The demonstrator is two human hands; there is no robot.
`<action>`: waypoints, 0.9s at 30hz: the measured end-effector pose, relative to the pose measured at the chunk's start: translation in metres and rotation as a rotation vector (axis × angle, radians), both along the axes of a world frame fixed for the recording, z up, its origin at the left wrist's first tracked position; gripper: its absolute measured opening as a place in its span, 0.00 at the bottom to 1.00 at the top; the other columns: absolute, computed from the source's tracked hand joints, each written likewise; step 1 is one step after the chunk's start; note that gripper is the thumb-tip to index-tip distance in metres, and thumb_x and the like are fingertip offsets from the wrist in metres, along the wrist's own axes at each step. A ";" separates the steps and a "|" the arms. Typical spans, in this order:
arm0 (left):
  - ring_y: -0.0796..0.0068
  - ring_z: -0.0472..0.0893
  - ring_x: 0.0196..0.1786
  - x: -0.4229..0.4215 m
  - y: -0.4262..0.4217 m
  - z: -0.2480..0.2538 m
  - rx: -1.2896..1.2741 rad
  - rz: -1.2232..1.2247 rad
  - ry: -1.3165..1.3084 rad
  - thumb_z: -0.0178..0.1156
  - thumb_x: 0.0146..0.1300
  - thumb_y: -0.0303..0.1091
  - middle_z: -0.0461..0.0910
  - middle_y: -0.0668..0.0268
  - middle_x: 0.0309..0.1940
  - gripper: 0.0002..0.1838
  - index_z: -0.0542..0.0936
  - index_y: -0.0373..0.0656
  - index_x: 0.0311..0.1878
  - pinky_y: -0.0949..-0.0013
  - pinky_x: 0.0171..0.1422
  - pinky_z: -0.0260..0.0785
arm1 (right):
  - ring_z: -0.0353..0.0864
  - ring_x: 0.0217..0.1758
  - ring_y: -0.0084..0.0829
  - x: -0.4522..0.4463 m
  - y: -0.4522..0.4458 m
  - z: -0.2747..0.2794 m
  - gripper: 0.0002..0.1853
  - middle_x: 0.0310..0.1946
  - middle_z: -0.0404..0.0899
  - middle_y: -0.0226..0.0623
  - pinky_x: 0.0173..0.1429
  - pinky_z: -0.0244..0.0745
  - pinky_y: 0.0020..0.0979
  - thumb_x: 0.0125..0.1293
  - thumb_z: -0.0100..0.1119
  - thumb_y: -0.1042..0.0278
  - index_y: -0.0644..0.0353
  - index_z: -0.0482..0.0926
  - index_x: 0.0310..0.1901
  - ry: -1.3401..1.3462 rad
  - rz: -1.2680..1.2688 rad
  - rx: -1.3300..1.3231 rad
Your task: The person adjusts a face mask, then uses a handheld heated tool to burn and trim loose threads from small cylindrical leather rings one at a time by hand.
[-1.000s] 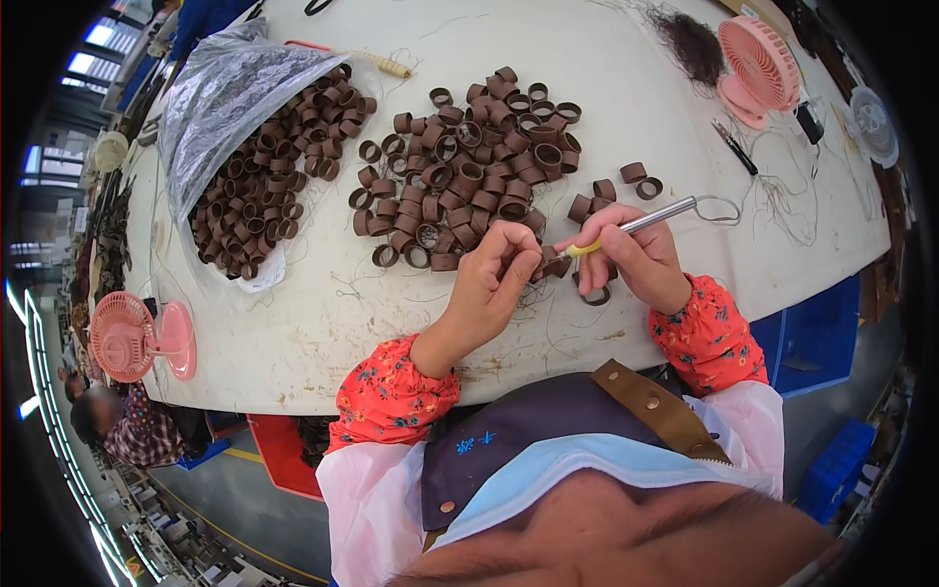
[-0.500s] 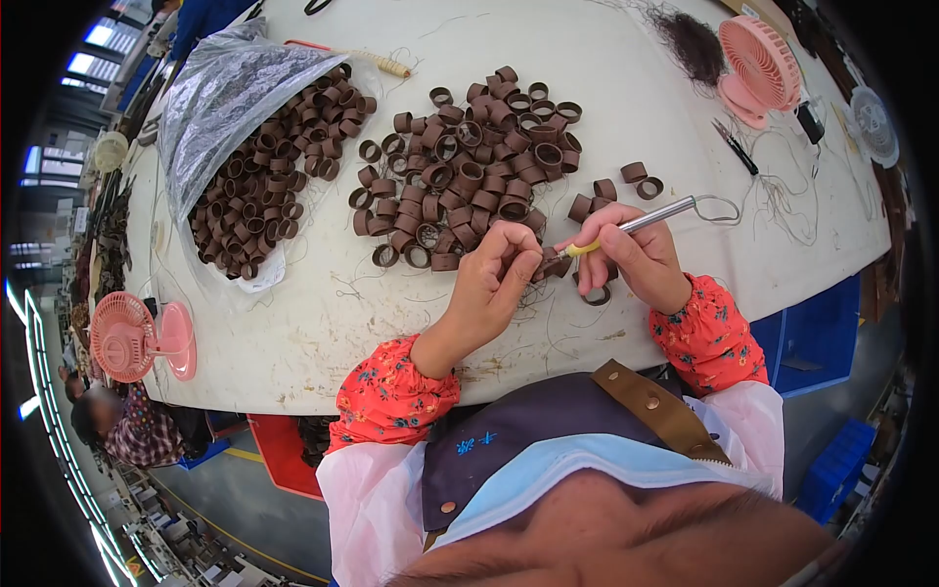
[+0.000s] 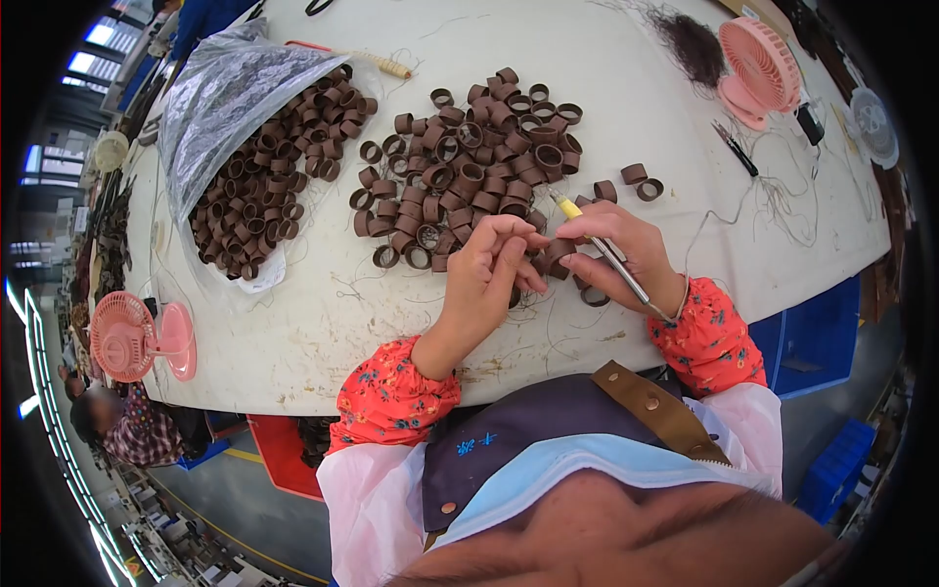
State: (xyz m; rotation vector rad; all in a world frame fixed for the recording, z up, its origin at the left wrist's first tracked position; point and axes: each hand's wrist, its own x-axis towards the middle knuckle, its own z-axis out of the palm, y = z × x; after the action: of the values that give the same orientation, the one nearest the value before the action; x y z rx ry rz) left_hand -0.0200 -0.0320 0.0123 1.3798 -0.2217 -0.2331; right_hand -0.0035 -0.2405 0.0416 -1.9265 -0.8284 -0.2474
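Note:
Brown rings (image 3: 469,176) lie in a large heap on the white table. Just below its right edge, my left hand (image 3: 497,256) has its fingers curled towards a brown ring (image 3: 559,256) between the two hands; whether it grips anything is hidden. My right hand (image 3: 623,252) is closed round a metal pen-like tool (image 3: 622,270) with a yellow collar, its tip pointing up and left, and its thumb and fingertips are close to the same ring. Loose rings (image 3: 604,191) lie above the right hand, and another ring (image 3: 594,295) lies below its fingers.
A clear plastic bag (image 3: 230,108) spills more brown rings at the left. Pink fans stand at the left (image 3: 123,336) and upper right (image 3: 759,65). Black-handled snips (image 3: 736,149) and tangled thread lie at the right. A seated person (image 3: 142,428) is at the far lower left.
The tool has swung in my right hand, its tip now up and left and its handle down towards the wrist. A ring shows between the hands, and my left fingers have opened slightly.

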 end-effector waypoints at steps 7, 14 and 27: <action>0.82 0.81 0.30 -0.002 0.000 0.003 -0.057 -0.064 0.036 0.54 0.72 0.31 0.82 0.63 0.39 0.14 0.73 0.37 0.58 0.80 0.31 0.70 | 0.80 0.37 0.35 0.000 -0.003 0.002 0.21 0.38 0.79 0.40 0.39 0.76 0.30 0.54 0.68 0.80 0.56 0.78 0.51 -0.093 -0.002 -0.025; 0.88 0.75 0.30 0.000 0.004 -0.002 -0.021 -0.083 0.064 0.59 0.68 0.27 0.80 0.71 0.34 0.08 0.78 0.39 0.49 0.82 0.33 0.67 | 0.80 0.39 0.35 -0.002 -0.004 -0.001 0.21 0.40 0.80 0.38 0.43 0.76 0.31 0.54 0.70 0.79 0.57 0.78 0.50 -0.052 0.044 0.011; 0.87 0.71 0.34 -0.005 0.000 -0.005 0.036 -0.011 -0.050 0.49 0.75 0.30 0.73 0.71 0.34 0.05 0.69 0.41 0.49 0.82 0.37 0.64 | 0.82 0.40 0.29 -0.010 0.006 0.003 0.12 0.36 0.79 0.36 0.47 0.78 0.31 0.74 0.49 0.68 0.65 0.72 0.53 0.451 0.119 0.519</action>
State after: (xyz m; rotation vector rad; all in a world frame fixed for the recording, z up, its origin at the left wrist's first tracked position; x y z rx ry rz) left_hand -0.0249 -0.0321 0.0075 1.4216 -0.2680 -0.2123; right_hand -0.0133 -0.2342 0.0449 -1.3648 -0.5088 0.0474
